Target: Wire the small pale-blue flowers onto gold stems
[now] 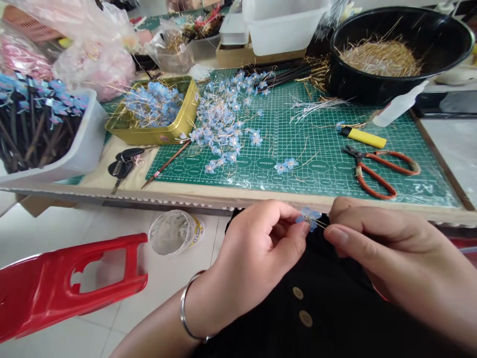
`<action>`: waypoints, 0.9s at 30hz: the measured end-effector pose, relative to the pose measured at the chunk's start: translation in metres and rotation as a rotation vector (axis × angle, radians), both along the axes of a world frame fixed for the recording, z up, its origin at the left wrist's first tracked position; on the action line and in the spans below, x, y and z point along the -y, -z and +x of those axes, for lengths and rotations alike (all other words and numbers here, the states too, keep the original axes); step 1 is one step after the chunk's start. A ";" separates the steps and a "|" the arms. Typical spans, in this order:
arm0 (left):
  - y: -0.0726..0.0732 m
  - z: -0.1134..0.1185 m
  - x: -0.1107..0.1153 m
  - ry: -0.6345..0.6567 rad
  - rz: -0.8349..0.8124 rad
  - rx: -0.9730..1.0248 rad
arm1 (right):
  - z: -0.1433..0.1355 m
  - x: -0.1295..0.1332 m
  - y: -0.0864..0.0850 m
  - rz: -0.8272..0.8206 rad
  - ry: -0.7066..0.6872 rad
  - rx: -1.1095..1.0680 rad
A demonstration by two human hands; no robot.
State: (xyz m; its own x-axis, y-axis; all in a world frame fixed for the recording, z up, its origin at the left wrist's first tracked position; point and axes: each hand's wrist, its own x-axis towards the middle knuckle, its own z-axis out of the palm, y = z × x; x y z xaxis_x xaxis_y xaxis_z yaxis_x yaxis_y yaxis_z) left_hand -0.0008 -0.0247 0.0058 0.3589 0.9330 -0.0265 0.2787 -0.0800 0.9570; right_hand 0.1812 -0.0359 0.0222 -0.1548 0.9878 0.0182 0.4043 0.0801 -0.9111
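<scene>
Between thumb and fingers, my left hand [266, 243] pinches a small blue artificial flower [308, 218] in front of the table's near edge. Thin gold wires run from the flower to my right hand [387, 248], whose thumb and forefinger are closed on them. Just beyond my hands, two blue flowers [286, 165] with wire stems lie on the green cutting mat [320, 184]. Farther back on the mat is a loose heap of similar blue flowers [223, 119]. More of them fill a gold tin [179, 130].
Orange-handled pliers [376, 169], a yellow lighter [365, 137] and a white squeeze bottle [397, 107] lie at right. A black basin [376, 84] holds wire pieces. A white tub [87, 124] of stems stands left. Below are a red stool [44, 293] and a bucket [173, 233].
</scene>
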 end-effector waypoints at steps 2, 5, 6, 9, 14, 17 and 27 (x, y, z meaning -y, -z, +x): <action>0.000 0.000 0.001 -0.007 0.063 -0.052 | 0.000 0.000 -0.001 0.036 -0.002 0.040; 0.001 0.000 0.002 -0.026 0.151 -0.111 | 0.001 0.002 0.000 0.070 -0.014 0.069; 0.002 0.000 0.002 -0.034 0.179 -0.129 | 0.001 0.003 0.001 0.076 -0.019 0.067; 0.003 0.000 0.004 -0.047 0.269 -0.180 | 0.000 0.004 0.003 0.068 -0.015 0.069; 0.005 -0.001 0.007 -0.041 0.390 -0.237 | 0.000 0.006 0.006 0.085 -0.021 0.081; 0.006 -0.001 0.007 -0.037 0.455 -0.259 | 0.000 0.006 0.006 0.093 -0.031 0.087; 0.010 0.000 0.006 -0.040 0.543 -0.329 | 0.000 0.008 0.005 0.112 -0.034 0.097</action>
